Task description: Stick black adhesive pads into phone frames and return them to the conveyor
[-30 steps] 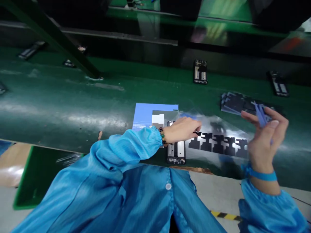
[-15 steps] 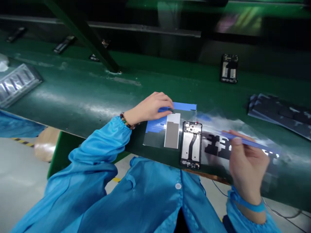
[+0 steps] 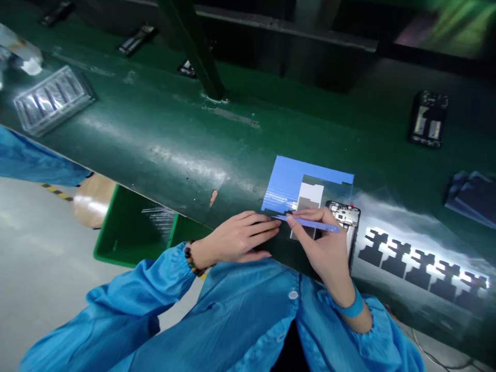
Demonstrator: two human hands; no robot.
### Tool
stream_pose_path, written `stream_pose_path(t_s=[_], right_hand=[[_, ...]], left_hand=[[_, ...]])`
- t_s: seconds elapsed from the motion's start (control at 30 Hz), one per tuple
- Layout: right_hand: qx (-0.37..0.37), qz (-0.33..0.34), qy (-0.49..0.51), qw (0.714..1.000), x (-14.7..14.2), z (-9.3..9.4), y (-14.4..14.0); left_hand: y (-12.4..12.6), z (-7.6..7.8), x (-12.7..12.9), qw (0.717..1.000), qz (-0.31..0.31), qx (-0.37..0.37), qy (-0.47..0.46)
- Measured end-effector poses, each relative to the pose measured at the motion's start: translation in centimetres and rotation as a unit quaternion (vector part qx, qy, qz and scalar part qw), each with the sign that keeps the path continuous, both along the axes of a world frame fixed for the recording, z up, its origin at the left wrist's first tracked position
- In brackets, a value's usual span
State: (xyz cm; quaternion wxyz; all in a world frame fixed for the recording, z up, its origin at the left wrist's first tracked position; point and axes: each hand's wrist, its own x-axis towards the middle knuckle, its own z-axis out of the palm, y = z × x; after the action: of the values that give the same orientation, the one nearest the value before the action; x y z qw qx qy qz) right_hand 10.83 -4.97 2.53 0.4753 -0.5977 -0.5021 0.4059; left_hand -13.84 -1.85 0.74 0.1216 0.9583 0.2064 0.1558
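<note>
Bare belt (image 3: 155, 139) leftward (post (image 3: 197, 51) behind)

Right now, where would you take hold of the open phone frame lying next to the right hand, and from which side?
Take the phone frame by its two long edges near the far end, coming from above. It lies flat on the green belt, its near end is hidden behind the right hand, and the clear sheet of black cutouts lies close on its right.
</note>
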Motion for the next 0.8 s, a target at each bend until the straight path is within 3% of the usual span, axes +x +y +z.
stream_pose_path(t_s=[0.13,0.3,0.47,0.57,0.63,0.73,0.8], right_hand=[[-0.02,-0.007,-0.026,0.999,-1.1,-1.0,0.4],[-0.007,-0.032,-0.02,0.999,-2.6,-2.1,0.6],[0.003,-0.034,0.03,0.999,-2.8,-1.3,0.8],[0.032,-0.074,0.064,0.995,0.7,-0.3,0.8],[0.062,-0.147,0.069,0.985,4.3,0.0,0.5],[0.069,-0.231,0.043,0.97,9.6,-0.7,-0.2],[0.073,-0.238,0.029,0.968,11.8,-1.7,-0.6]], left_hand=[[-2.0,-0.8,-0.1,0.999,0.029,-0.024,0.032],[-2.6,-1.8,0.0,0.999,0.035,-0.015,0.026],[-2.0,-1.3,-0.1,0.999,0.037,-0.015,0.011],[-0.9,-0.1,0.2,0.999,0.025,-0.025,-0.038],[0.5,0.7,1.1,0.996,0.022,-0.028,-0.08],[3.3,1.7,4.1,0.994,0.013,-0.027,-0.106],[5.3,1.8,6.9,0.995,-0.008,-0.034,-0.099]])
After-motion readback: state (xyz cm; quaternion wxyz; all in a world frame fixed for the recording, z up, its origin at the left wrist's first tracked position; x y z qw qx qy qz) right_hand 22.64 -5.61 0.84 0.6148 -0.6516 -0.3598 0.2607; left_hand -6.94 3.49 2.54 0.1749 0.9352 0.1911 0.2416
